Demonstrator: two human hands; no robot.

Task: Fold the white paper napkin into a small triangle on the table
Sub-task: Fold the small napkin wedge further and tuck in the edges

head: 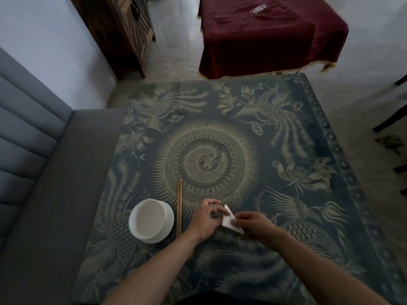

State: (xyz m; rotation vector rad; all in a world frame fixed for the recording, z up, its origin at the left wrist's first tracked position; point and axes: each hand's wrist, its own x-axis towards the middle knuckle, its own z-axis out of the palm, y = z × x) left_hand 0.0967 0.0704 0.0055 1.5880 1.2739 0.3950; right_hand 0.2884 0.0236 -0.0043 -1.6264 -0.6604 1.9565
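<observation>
A white paper napkin (229, 220), folded into a small triangular shape, is at the near middle of the patterned table (242, 150). My left hand (207, 219) curls its fingers against the napkin's left edge. My right hand (255, 224) pinches the napkin's right side, covering part of it. Both hands touch the napkin, and its top corner points away from me between them.
A white bowl (150, 221) stands left of my hands, with a pair of wooden chopsticks (179, 208) lying between the bowl and my left hand. A grey sofa (39, 172) borders the table's left. A dark red cloth-covered table (264, 34) stands beyond.
</observation>
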